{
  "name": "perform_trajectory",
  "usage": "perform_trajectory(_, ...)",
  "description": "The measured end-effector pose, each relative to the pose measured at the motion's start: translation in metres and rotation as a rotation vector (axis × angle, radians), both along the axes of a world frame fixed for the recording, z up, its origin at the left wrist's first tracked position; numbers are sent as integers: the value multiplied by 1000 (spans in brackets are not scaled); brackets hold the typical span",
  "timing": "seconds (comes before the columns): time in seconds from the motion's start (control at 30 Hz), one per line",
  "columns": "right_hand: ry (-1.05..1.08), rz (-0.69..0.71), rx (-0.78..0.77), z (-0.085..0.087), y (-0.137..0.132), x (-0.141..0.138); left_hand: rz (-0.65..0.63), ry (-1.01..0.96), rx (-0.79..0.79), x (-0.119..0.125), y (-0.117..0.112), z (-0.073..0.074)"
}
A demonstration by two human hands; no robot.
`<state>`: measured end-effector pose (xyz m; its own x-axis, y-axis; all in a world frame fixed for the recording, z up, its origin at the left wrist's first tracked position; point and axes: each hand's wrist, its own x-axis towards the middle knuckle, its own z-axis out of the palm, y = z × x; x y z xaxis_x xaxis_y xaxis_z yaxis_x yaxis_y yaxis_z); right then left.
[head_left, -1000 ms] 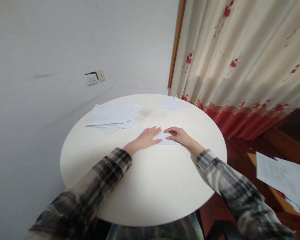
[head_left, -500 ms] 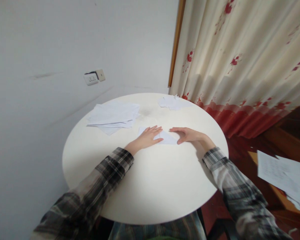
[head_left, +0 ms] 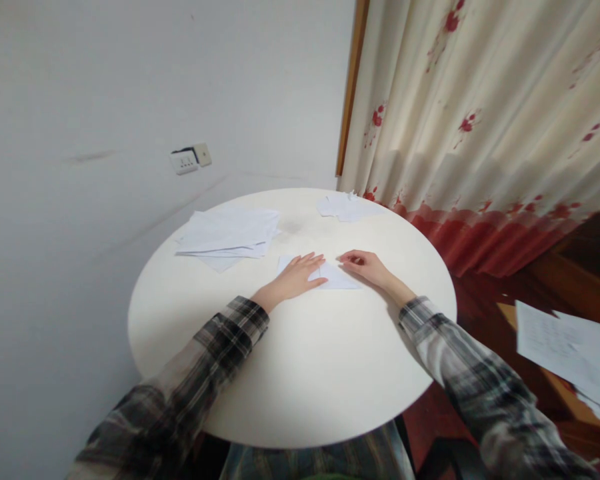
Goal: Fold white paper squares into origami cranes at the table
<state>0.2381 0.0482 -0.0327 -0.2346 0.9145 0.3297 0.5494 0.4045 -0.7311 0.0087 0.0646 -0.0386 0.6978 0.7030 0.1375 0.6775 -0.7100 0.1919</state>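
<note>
White creased paper (head_left: 336,277), tapering rightward, lies flat near the middle of a round table (head_left: 310,373). The left hand (head_left: 300,277) rests on it, fingers slightly spread; the right hand (head_left: 367,265) curls by its slanting edge, whether pinching I cannot tell. Smooth tabletop runs to the curved near rim; stacked sheets (head_left: 225,230) lie beyond, left.

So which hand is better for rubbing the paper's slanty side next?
Probably the right hand: it is right beside the slanted edge of the folded paper, while the left hand lies flat across the paper, seemingly holding it down.
</note>
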Motion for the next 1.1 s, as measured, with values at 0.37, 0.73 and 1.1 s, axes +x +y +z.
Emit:
perform_trajectory(0.37, 137, -284, -92, -3, -10, -23, -56, -123, 103, 6, -3, 7)
perform_trajectory(0.73, 716, -124, -450, 6, -19, -35, -51, -21, 77, 7, -12, 8)
perform_trajectory(1.1, 785, -78, -324, 1, -10, -25, -38, -136, 108, 7, -6, 2)
